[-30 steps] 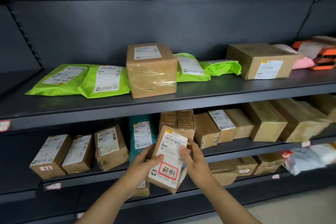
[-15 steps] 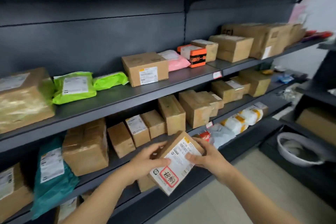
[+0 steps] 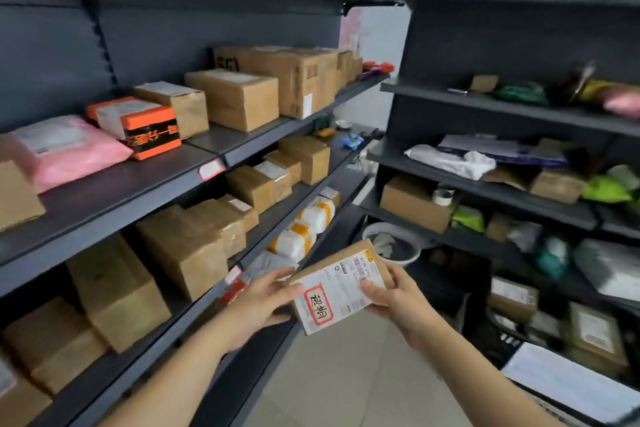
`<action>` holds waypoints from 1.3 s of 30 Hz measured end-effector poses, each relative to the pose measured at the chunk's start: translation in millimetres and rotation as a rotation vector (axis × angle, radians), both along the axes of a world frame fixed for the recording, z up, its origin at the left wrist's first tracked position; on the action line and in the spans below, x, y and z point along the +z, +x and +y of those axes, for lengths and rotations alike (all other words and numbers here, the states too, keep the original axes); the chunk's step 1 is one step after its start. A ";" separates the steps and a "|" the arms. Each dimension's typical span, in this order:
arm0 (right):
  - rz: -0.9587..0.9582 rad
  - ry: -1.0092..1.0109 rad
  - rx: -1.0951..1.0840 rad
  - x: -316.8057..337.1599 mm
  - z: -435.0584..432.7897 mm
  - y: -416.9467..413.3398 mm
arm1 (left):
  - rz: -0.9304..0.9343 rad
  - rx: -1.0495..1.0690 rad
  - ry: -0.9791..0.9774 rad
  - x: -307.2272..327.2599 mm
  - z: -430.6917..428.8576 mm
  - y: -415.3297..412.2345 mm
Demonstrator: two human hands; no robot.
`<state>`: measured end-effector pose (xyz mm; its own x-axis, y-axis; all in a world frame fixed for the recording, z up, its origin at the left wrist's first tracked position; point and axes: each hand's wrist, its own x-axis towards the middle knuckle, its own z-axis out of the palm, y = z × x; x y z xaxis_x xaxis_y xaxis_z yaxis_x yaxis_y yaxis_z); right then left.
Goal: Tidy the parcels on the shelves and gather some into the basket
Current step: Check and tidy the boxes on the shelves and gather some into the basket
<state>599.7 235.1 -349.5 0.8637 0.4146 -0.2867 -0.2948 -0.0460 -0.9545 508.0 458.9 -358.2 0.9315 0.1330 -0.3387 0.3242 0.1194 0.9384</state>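
Dark shelves (image 3: 104, 198) of boxes, left hand (image 3: 258, 305) and right hand (image 3: 398, 302) each grasping one small labelled parcel (image 3: 337, 286), white basket (image 3: 391, 246) behind

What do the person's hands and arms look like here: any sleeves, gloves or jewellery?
The left hand and right hand are bare: no gloves, no rings showing. The left forearm and right forearm are uncovered to the frame's edge, with no sleeve, watch or bracelet in view.
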 end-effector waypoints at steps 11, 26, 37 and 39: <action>-0.052 -0.188 -0.432 -9.1 -122.7 76.9 | -0.179 -0.373 0.172 15.8 -109.2 203.0; -0.199 -0.643 -0.255 -46.4 -391.0 195.6 | -0.232 -0.829 0.510 -17.2 -365.5 355.3; 0.003 -0.630 -0.234 -106.9 -511.9 299.4 | -0.043 -0.759 0.450 -84.8 -501.7 465.1; 0.061 -0.592 -0.293 -125.2 -520.8 320.6 | 0.022 -0.729 0.413 -107.1 -511.4 486.3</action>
